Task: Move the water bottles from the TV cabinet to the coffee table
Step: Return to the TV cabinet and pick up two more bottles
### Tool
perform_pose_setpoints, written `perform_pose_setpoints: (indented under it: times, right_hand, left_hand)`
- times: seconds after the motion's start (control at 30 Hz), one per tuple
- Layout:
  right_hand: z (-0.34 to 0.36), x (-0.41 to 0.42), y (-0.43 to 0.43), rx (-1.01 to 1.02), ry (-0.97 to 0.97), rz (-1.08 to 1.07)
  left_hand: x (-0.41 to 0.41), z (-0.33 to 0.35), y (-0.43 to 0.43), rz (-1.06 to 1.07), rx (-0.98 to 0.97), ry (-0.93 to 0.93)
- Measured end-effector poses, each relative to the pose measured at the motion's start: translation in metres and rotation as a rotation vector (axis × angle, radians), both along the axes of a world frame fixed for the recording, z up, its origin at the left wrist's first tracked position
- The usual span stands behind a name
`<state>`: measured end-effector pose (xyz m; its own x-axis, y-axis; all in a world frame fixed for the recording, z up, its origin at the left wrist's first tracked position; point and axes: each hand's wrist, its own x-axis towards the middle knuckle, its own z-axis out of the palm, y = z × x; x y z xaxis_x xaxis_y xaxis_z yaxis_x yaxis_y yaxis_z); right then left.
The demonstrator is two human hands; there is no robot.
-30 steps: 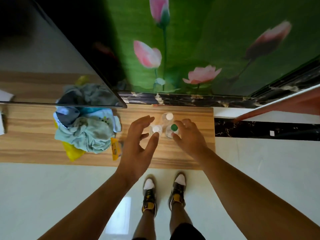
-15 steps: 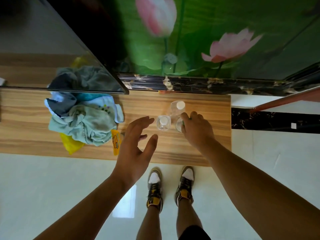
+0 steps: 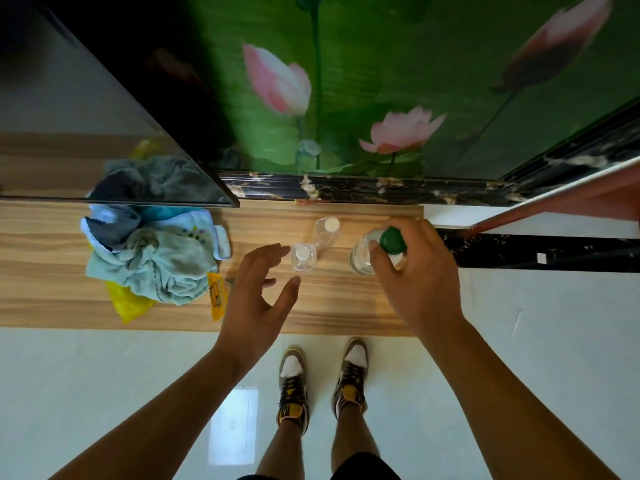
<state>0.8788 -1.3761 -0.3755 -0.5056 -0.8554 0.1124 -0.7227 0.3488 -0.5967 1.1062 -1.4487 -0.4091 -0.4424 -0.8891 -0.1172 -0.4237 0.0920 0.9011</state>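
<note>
Green-capped bottle (image 3: 375, 251) now lifted rightward

Three clear plastic water bottles are seen from above on the light wood-grain TV cabinet top (image 3: 346, 306). The clear bottle with the green screw cap (image 3: 360, 254) is tilted, its cap leaning rightward, and is gripped around the neck and shoulder; whether its base touches the wood cannot be told. A small clear bottle with a white cap (image 3: 303, 257) stands upright near the middle. Just behind it, a second clear white-capped bottle (image 3: 327, 230) stands upright, closer to the wall.
</note>
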Motion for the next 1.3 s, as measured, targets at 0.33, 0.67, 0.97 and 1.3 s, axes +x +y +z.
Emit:
perform_pose_setpoints:
  times: [0.33,0.67,0.97,1.3]
  right_hand:
    - [-0.019,-0.008,0.009,0.023,-0.040,-0.046]
    - [-0.026,-0.014,0.031,0.087,-0.055,-0.054]
    - [0.042,-0.005,0.043,0.087,-0.039,-0.041]
    - [0.175,0.027,0.053,0.080,-0.043,0.060]
  left_hand:
    - [-0.056,-0.112,-0.042,-0.209,-0.092,-0.669]
    - [-0.063,-0.136,-0.047,-0.283,-0.037,-0.785]
    - [-0.027,0.006,-0.024,-0.241,-0.101,-0.631]
    - [0.016,0.225,0.004,-0.191,-0.264,-0.431]
